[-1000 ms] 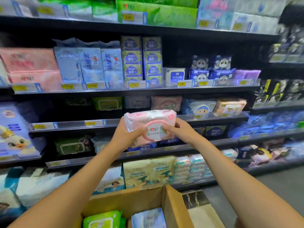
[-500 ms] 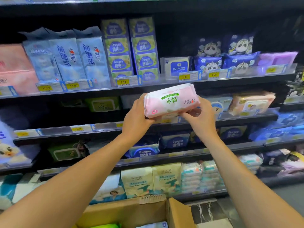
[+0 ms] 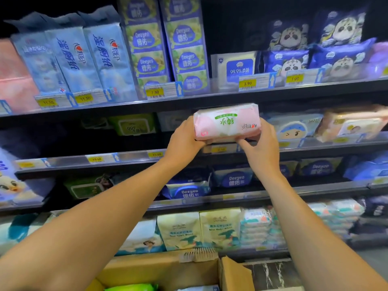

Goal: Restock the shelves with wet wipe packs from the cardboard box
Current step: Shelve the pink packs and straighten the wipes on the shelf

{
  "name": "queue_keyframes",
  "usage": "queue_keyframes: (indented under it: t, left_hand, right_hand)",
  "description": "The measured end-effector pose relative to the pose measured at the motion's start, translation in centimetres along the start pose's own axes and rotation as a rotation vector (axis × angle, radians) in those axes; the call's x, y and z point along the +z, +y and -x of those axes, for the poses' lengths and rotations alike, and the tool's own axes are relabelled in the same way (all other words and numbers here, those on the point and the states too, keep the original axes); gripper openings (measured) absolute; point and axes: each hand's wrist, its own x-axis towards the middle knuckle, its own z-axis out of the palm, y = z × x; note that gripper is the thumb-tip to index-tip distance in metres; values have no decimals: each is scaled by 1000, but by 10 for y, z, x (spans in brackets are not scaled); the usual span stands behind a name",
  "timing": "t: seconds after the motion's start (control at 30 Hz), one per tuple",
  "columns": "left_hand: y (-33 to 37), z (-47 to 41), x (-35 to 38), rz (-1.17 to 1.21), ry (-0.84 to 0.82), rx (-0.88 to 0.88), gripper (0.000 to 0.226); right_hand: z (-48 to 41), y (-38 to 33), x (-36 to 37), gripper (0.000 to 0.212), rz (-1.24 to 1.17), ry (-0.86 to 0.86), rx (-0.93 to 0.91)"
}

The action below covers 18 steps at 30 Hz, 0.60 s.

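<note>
A pink wet wipe pack with green upside-down lettering is held level at the mouth of the second shelf. My left hand grips its left end and my right hand grips its right end, fingers curled under it. The open cardboard box sits at the bottom of the view, with a green pack showing inside. Whether the pink pack touches the shelf I cannot tell.
A green-lidded pack lies left of the pink one and a blue cartoon-face pack right of it. The upper shelf holds tall blue packs and panda packs. Lower shelves carry Deeyeo packs and baby wipes.
Both hands have lifted the pink pack up and forward from chest height to the second shelf's opening, turning its face up and away. The view has moved closer to the shelves.
</note>
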Motion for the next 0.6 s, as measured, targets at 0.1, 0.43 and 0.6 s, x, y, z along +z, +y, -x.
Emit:
queue_keyframes:
  t: [0.1, 0.43, 0.6]
  left_hand:
    - [5, -14, 5, -45, -94, -103, 64]
    - [17, -15, 1, -133, -38, -194, 53]
    - [10, 10, 7, -510, -311, -7, 42]
  right_hand:
    - [-4, 8, 6, 70, 108, 44, 14]
    - [1, 10, 13, 59, 375, 69, -87]
    - [19, 4, 17, 47, 610, -140, -196]
